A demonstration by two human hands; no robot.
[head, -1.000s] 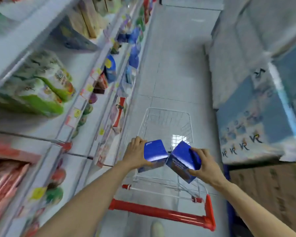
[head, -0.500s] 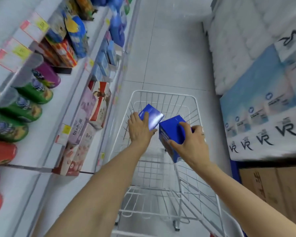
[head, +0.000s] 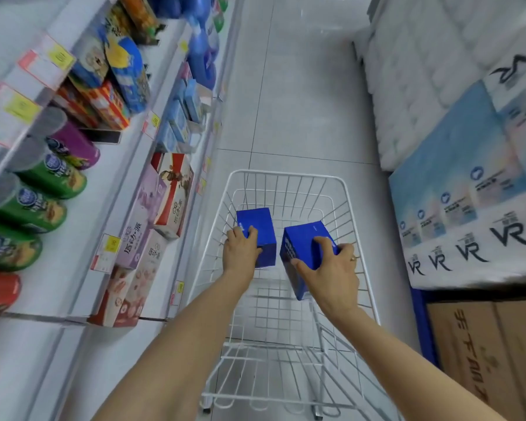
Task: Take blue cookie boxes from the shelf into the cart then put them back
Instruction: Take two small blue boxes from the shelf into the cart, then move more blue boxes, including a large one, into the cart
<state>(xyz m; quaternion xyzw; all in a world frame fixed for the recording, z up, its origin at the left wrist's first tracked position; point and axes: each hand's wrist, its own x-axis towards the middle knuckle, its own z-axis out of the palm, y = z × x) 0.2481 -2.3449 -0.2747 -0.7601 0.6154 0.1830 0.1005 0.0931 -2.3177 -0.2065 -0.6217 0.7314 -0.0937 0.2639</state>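
left blue box [head: 257, 223] now lower inside cart [head: 286, 173], gripped by left hand [head: 240, 253], right blue box [head: 304, 238] at its 3 o'clock, clutched by right hand [head: 331, 275], print unreadable

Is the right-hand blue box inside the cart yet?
Inside: the right hand holds the blue box within the cart rim, wire walls all around.

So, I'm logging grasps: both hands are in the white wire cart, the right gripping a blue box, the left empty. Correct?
No: the left hand is not empty. The head view shows it gripping the left blue box, while the right hand grips the right blue box, both in the white wire cart.
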